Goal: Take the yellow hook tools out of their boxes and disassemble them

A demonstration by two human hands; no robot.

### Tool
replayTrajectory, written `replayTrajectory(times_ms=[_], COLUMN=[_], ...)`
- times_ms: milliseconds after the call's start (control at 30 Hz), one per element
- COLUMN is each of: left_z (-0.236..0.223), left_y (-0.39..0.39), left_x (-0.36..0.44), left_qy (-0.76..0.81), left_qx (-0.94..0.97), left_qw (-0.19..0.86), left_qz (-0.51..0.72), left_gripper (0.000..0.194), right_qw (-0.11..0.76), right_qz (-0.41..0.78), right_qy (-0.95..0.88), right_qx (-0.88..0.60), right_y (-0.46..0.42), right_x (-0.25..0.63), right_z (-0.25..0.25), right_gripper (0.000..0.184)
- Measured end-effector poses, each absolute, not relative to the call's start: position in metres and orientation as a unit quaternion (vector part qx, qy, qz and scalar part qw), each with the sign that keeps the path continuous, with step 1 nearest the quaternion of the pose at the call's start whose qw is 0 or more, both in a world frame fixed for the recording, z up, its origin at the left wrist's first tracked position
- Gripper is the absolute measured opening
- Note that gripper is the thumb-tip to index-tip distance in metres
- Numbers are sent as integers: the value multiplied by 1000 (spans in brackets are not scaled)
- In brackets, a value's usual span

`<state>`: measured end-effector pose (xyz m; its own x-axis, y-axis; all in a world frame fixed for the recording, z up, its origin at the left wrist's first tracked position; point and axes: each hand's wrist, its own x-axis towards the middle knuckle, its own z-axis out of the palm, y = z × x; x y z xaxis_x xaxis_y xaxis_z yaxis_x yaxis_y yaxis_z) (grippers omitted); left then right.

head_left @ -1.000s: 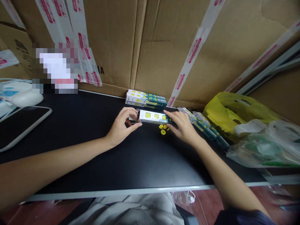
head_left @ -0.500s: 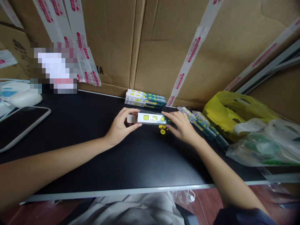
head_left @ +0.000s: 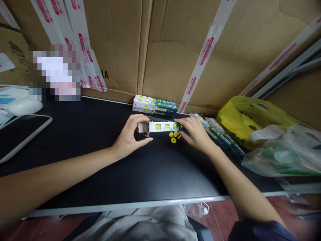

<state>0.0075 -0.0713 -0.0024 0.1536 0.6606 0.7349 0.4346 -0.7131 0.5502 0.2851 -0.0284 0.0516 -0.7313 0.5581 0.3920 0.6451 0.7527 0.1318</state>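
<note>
A slim white-and-teal cardboard box [head_left: 163, 127] with yellow lettering is held level above the black tabletop, between my two hands. At its left end, which stands open with a white flap sticking out, my left hand [head_left: 131, 134] has its fingers above and thumb below. My right hand [head_left: 193, 133] grips the teal right end, fingers on top and thumb underneath. Small yellow parts [head_left: 173, 140], one of them ring-shaped, lie on the table just below the box. Whatever is inside the box cannot be made out.
Similar boxes [head_left: 154, 105] are stacked at the back against a big carton [head_left: 173, 60]. More boxes [head_left: 213, 132] lie to the right, beside a yellow plastic bag [head_left: 234, 113] and a clear bag [head_left: 281, 154]. A phone [head_left: 23, 135] rests at the left.
The box has turned slightly, so its open left end and flap show more. My left thumb sits a little lower, off the box's front edge. The right hand keeps its grip.
</note>
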Motion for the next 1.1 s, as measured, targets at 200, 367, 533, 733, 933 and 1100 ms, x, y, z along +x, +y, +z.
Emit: replayTrajectory(times_ms=[200,367,533,733,933,1100], left_z=[-2,-5,-5,-7,-7,-4], left_y=[-73,-70,-70,-68,-68,-69], left_x=[6,6,8,7,8,9], left_qy=[354,382,399,422,425,426], left_qx=[768,780,803,822,825,810], left_qw=[112,120,109,64,59,93], left_qz=[522,482,429,376,369,392], left_gripper=[16,13,15,15,13,13], right_qw=[173,174,166,156,161,165], right_qz=[-133,-126,-120,-113,-98,-85], right_qy=[-917,-920,-924,-929,-930,-932], right_qx=[-334,-328,-324,-317,-315,-312], right_y=[-26,-28,-29,-28,-27,-28], right_x=[288,286,286,287,287,286], right_z=[52,53,55,53,53,55], right_gripper=[45,44,41,38,37,37])
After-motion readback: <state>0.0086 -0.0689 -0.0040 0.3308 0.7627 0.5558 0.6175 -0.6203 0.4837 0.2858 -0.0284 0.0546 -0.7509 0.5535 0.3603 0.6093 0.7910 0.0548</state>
